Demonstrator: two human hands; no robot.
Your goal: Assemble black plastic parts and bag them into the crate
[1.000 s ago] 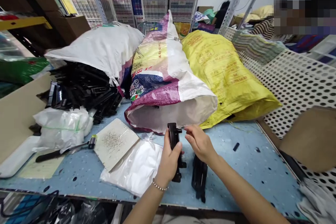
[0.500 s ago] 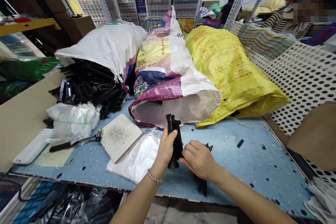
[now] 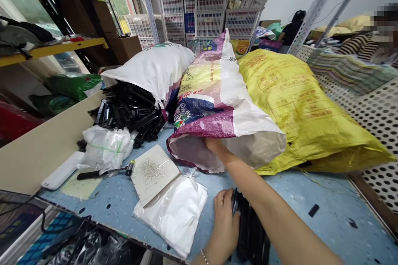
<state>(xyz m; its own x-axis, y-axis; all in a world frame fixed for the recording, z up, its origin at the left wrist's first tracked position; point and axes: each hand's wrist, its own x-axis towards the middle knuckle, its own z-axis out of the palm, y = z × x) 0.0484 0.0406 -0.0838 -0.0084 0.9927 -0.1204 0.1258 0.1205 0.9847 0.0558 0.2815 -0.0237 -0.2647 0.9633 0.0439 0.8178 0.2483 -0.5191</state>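
My left hand (image 3: pixel 224 220) is low on the table, its fingers curled round the near end of a black plastic part. Several of these long black parts (image 3: pixel 250 232) lie side by side there, partly under my right forearm. My right hand (image 3: pixel 214 145) reaches into the mouth of the white and purple woven sack (image 3: pixel 202 128). Its fingers are hidden inside, so what they touch does not show. To the left of my left hand lies a clear bag of white sheets (image 3: pixel 177 215), with a pale square board (image 3: pixel 154 174) resting on its edge, strewn with small specks, perhaps screws.
A heap of black parts (image 3: pixel 133 109) spills from a white sack (image 3: pixel 155 64) at the left. A yellow sack (image 3: pixel 289 99) lies at the right. A black-handled tool (image 3: pixel 99 172) and a bundle of plastic bags (image 3: pixel 107 147) lie left. Other people sit behind.
My right hand has left the black part and gone forward into the middle sack. My left hand has come down to the black parts on the table. The view has shifted left.
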